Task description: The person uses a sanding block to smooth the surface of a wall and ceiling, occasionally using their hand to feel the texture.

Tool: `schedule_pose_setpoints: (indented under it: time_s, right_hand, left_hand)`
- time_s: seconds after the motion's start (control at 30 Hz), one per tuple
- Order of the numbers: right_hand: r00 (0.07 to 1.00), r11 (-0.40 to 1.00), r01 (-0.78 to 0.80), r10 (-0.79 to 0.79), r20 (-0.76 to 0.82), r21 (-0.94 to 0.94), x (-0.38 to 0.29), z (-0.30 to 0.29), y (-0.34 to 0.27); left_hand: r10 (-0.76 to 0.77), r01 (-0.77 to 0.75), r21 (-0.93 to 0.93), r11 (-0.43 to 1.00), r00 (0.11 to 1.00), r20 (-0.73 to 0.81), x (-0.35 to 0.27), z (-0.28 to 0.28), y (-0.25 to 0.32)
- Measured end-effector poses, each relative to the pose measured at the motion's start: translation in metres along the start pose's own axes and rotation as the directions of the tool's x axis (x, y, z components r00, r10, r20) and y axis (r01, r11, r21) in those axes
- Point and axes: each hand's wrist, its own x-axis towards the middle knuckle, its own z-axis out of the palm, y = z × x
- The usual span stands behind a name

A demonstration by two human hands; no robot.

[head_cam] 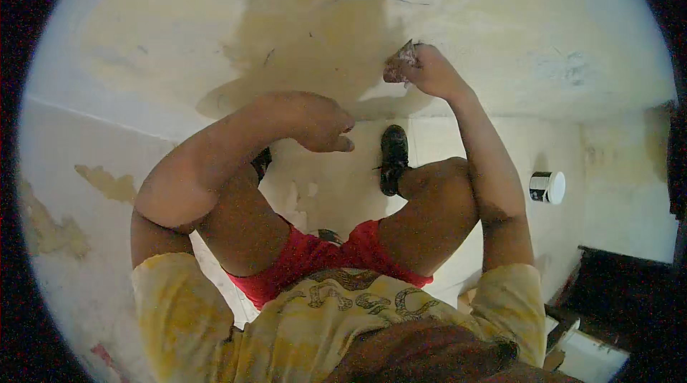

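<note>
My right hand (432, 70) grips a crumpled brown sheet dusted with white, which looks like sandpaper (397, 67). It is held at the lower part of a pale, patchy wall (483, 18); whether the sheet touches the wall is hard to tell. My left hand (323, 124) hangs in front of me, lower than the right one and above the floor. Its thumb stands apart from the curled fingers, and I see nothing in it. The wall bears yellowish stains, thin dark cracks and a greyish-white patch (570, 69) to the right.
A tub (548, 187) with a white lid and dark label is on the right. My black shoe (394, 160) rests on the pale floor (327, 184). Plaster has peeled from the left wall (107, 181). A dark object (617, 286) and a white container (590, 353) are at lower right.
</note>
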Motion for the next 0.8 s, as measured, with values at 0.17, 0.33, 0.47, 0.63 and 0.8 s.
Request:
schedule_pose_setpoints:
  time_s: [0.17, 0.33, 0.47, 0.63, 0.8]
  right_hand:
    - [0.994, 0.996, -0.092, 0.091, -0.053, -0.017, -0.005, -0.012, -0.018]
    - [0.981, 0.981, -0.064, 0.095, -0.168, 0.184, -0.010, -0.023, -0.023]
    - [0.999, 0.979, -0.023, 0.013, 0.052, 0.204, -0.008, -0.016, -0.035]
    - [0.997, 0.951, 0.071, -0.079, 0.016, 0.302, -0.012, -0.016, -0.031]
    - [0.999, 0.977, 0.017, -0.025, 0.037, 0.212, -0.015, -0.022, -0.039]
  left_hand:
    - [0.045, -0.044, 0.010, 0.999, 0.999, -0.029, -0.001, 0.008, -0.009]
    - [0.035, -0.036, -0.011, 0.999, 0.995, -0.095, -0.014, -0.001, -0.004]
    - [0.039, -0.039, 0.000, 0.999, 0.998, -0.052, -0.004, 0.003, -0.008]
    - [0.090, -0.089, 0.020, 0.996, 0.995, -0.053, 0.004, 0.004, -0.003]
    - [0.125, -0.122, 0.071, 0.990, 0.991, -0.039, 0.007, 0.006, -0.004]
